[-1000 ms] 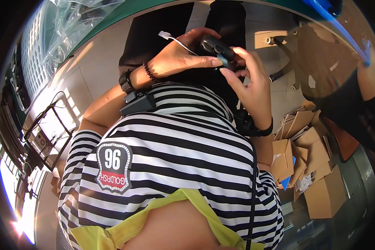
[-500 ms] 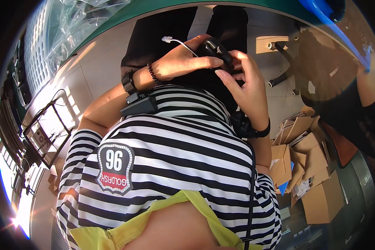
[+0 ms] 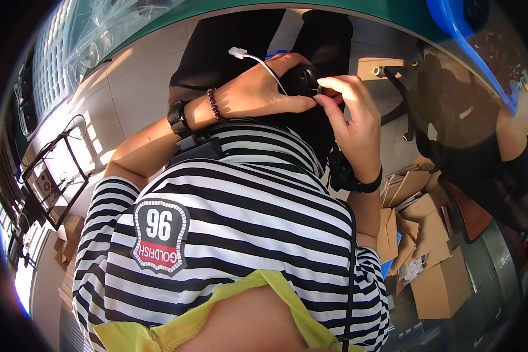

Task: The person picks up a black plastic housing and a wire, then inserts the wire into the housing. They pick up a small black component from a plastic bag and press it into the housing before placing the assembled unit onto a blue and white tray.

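Note:
My left hand (image 3: pixel 263 87) is wrapped round a small black rounded device (image 3: pixel 303 77) above my lap. A thin white cable (image 3: pixel 270 69) runs up over the back of this hand and ends in a white plug (image 3: pixel 237 53). My right hand (image 3: pixel 352 114) is closed in a pinch at the device's right side. Between its thumb and forefinger is a small piece (image 3: pixel 317 90), too small to name. The left thumb points toward that pinch, and much of the device is hidden by my fingers.
A green table edge (image 3: pixel 229 13) curves across the top. At the right lies a heap of cardboard boxes (image 3: pixel 437 281), with another person's arm (image 3: pixel 513 132) above it. An office chair base (image 3: pixel 402 105) stands nearby. A black metal frame (image 3: pixel 56 182) is at the left.
The black device has turned in my left hand, and less of its long side shows. My right thumb and forefinger have come together in a pinch at its side.

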`<state>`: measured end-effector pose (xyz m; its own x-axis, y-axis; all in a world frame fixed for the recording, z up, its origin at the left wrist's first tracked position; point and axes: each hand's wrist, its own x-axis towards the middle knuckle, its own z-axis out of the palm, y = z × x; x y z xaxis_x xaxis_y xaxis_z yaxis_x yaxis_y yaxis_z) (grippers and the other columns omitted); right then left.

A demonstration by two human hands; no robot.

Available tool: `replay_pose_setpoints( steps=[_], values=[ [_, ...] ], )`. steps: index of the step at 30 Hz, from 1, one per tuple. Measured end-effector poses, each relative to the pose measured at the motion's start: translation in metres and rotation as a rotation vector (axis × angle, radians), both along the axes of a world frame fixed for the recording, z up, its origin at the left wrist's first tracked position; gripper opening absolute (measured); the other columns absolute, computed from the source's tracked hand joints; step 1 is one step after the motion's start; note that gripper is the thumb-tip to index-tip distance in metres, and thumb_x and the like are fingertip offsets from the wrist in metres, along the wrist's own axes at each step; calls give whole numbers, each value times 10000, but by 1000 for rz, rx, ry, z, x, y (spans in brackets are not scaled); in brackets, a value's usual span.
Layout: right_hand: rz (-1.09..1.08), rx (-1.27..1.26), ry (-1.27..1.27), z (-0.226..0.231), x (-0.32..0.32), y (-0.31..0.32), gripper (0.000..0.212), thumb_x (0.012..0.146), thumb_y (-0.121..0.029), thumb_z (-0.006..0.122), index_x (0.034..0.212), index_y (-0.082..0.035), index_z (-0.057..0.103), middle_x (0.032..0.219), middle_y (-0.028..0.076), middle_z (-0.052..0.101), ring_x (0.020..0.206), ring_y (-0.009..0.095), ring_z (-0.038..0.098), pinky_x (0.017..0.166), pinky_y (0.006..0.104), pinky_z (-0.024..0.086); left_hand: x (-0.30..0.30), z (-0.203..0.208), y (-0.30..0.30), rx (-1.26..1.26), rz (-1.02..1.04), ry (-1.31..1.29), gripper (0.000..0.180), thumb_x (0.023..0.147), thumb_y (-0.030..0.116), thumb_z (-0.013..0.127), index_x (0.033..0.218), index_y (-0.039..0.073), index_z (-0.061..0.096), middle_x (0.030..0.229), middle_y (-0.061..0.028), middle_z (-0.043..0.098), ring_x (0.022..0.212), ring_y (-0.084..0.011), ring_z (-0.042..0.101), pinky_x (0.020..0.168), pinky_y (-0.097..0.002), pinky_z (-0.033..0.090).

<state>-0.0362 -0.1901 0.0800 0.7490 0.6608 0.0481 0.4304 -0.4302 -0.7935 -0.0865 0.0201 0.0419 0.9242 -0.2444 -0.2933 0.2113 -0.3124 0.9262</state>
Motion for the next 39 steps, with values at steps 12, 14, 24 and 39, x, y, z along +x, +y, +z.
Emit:
replay_pose_setpoints(
  steps=[12, 14, 24, 39],
  values=[
    [40, 56, -33, 2, -6, -3, 217, 843, 35, 716, 1049, -15, 671, 1064, 125, 648, 925, 259, 650, 807, 328, 516, -6, 13, 0, -83, -26, 73, 636, 828, 332, 747, 1352, 46, 528, 1250, -143, 560, 1181, -274, 560, 1037, -364, 435],
    [61, 47, -5, 3, -7, -2, 212, 840, 31, 718, 1042, -14, 670, 1064, 127, 646, 944, 269, 649, 826, 338, 514, -6, 10, 1, -91, -59, 83, 590, 828, 296, 724, 1330, 47, 539, 1230, -143, 555, 1191, -271, 544, 1042, -365, 426],
    [49, -90, 14, 4, -19, -2, 188, 860, 5, 711, 1038, -7, 651, 1041, 135, 637, 873, 266, 656, 775, 350, 527, -7, 7, 0, -31, -77, 90, 509, 811, 206, 672, 1280, 44, 557, 1229, -138, 537, 1215, -280, 509, 1061, -363, 398],
    [85, -69, -109, -13, -10, -5, 154, 932, -61, 668, 1043, 5, 584, 1010, 154, 618, 819, 337, 627, 696, 386, 516, -6, 6, 4, -117, -47, 82, 539, 879, 242, 702, 1355, 56, 528, 1301, -127, 503, 1262, -256, 483, 1102, -367, 359]
  ],
)
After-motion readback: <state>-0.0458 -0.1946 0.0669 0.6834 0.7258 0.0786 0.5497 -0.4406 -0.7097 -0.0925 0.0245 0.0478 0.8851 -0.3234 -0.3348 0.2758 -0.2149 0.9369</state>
